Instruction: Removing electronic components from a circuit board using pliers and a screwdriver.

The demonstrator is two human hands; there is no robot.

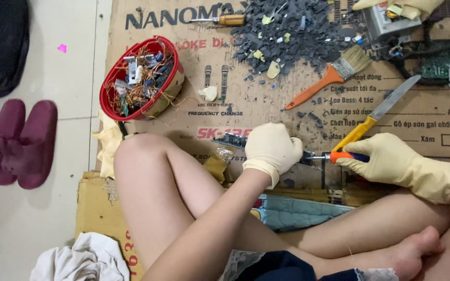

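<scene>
Head view: right hand (391, 162) in a cream glove, grip wrapped shut around an orange-and-blue screwdriver (334, 156), tip aimed left toward the left hand (271, 148). Left grip, gloved too, pressed down over a dark circuit board (230, 140) lying on the cardboard sheet (266, 112) just ahead of the knees. Seemingly well along: a heap of grey broken chips (292, 31) near the far edge, a red bowl (141, 78) already full of copper wire and small parts, yet this board not taken apart and more green boards (446, 65) waiting far right. Yellow-handled knife (376, 117) just beside the right hand, orange-handled brush (329, 78) beyond it. Tight room: legs close behind, bowl to the left, bare cardboard only between brush and bowl; tiled floor (69, 104) open past the left edge.
</scene>
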